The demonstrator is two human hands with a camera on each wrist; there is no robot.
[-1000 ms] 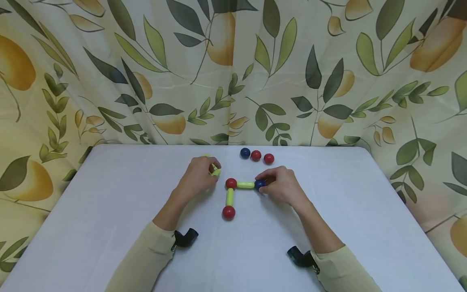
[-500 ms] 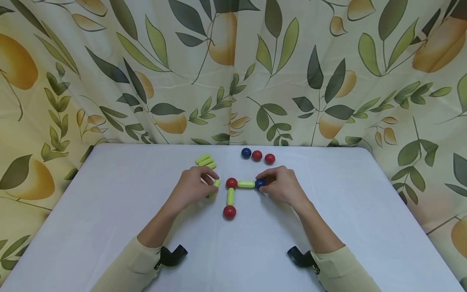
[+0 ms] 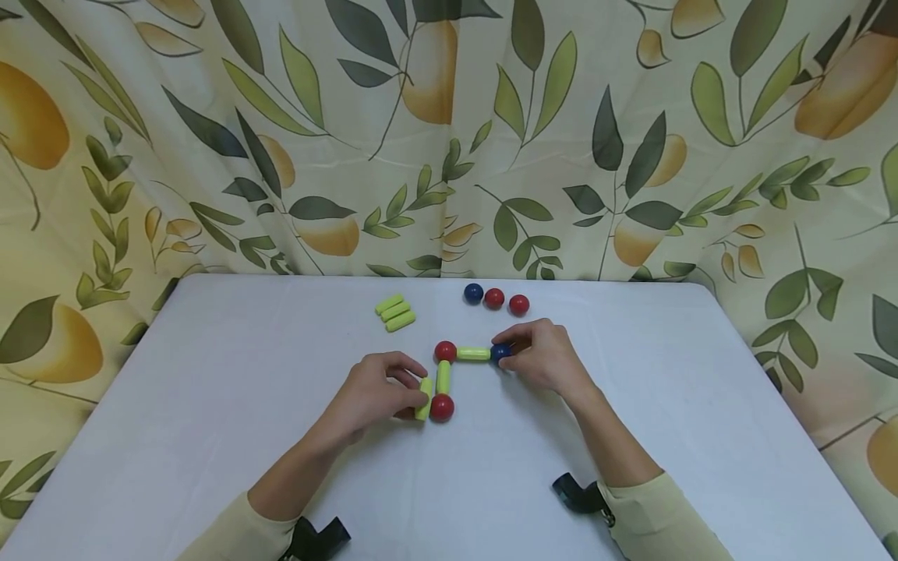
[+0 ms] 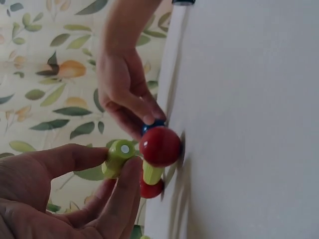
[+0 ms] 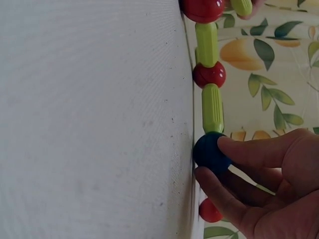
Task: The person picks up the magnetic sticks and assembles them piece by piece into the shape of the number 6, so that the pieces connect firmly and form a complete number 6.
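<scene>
An L-shaped chain lies on the white table: a near red ball [image 3: 441, 408], a yellow-green rod [image 3: 443, 377], a corner red ball [image 3: 445, 352], a second rod [image 3: 473, 354] and a blue ball [image 3: 500, 354]. My right hand [image 3: 543, 358] pinches that blue ball between thumb and fingers. Just left of the near red ball, my left hand [image 3: 382, 393] pinches a loose yellow-green rod [image 3: 424, 399]. In the left wrist view, this rod [image 4: 117, 158] sits between thumb and fingertips, its round end with a pale disc facing the camera.
Several yellow-green rods [image 3: 395, 312] lie side by side toward the back. Right of them a dark blue ball [image 3: 473, 294] and two red balls, one at the right end [image 3: 519, 305], stand in a row near the far edge. Behind the table hangs a leaf-patterned curtain [image 3: 449, 140].
My left hand has come from the rods at the back toward me with one rod, down beside the near red ball. My right hand has stayed on the blue ball.
</scene>
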